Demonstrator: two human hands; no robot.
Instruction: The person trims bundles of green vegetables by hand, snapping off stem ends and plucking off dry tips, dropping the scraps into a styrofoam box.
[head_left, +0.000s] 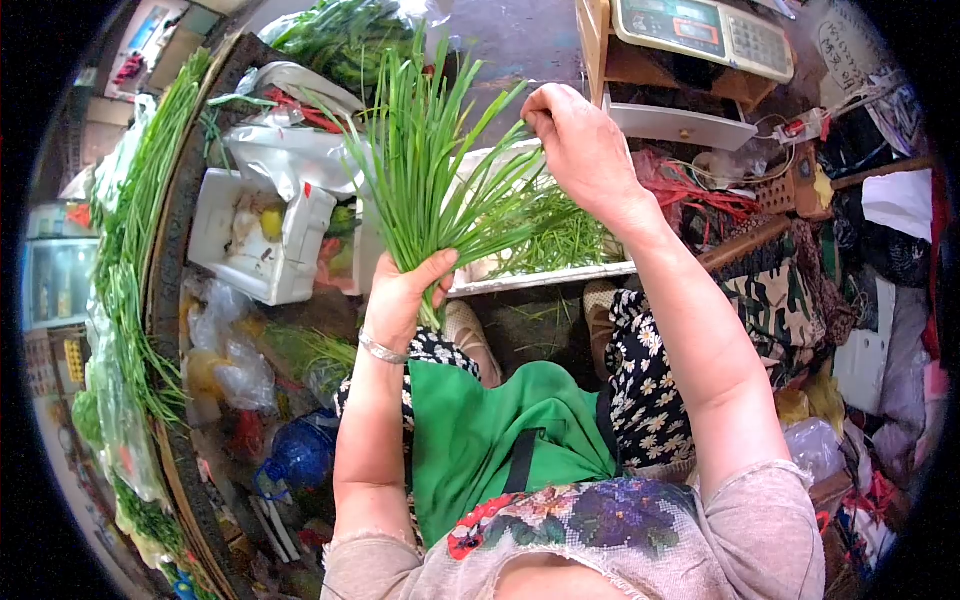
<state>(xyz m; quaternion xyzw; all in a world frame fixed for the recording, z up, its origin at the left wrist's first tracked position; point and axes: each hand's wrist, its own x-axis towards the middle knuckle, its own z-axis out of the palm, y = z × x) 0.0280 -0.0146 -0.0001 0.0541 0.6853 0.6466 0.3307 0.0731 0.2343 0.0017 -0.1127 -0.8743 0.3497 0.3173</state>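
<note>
My left hand [412, 282] is wrapped around the lower part of a thick bunch of garlic chives [425, 170]. The long green blades fan upward and to the right, and the stem ends poke out below my fist. At the right tips of the bunch, my right hand [580, 150] is closed in a pinch on the end of a chive blade; the fingertips are partly hidden. Below both hands sits a white foam box [540, 283] with loose green blades and trimmings [560, 238] in it. A green apron [510, 410] covers my lap.
A digital scale [690, 35] stands on a wooden stand with a drawer [680, 125] at upper right. Another white foam box [250, 240] is at left. More long greens [150, 230] line the stall's left edge. Red plastic ties [695, 190] lie at right.
</note>
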